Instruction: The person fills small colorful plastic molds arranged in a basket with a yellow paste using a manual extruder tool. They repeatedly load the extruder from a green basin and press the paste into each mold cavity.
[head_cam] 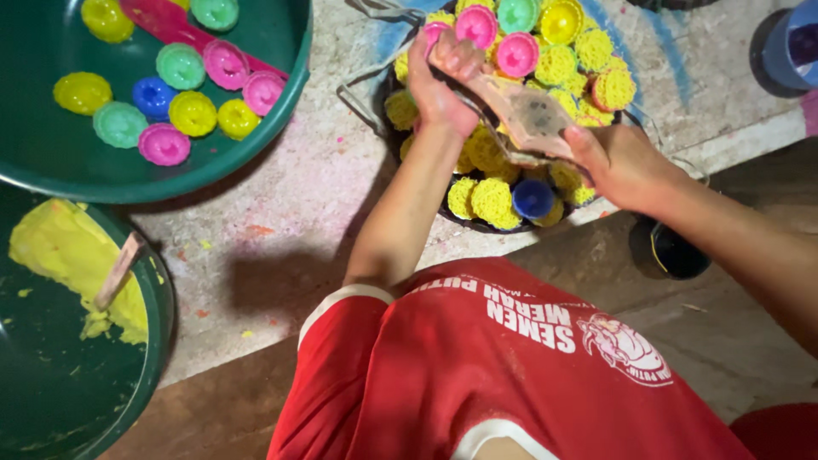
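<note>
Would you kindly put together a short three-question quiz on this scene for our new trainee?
1. True or false: the right hand holds a flat wooden scraper.
2. What colour is the paste in the lower-left basin?
3. The left hand holds a small mould that is: A) pink B) blue C) green.

Key: 1 true; 2 yellow; 3 A.
</note>
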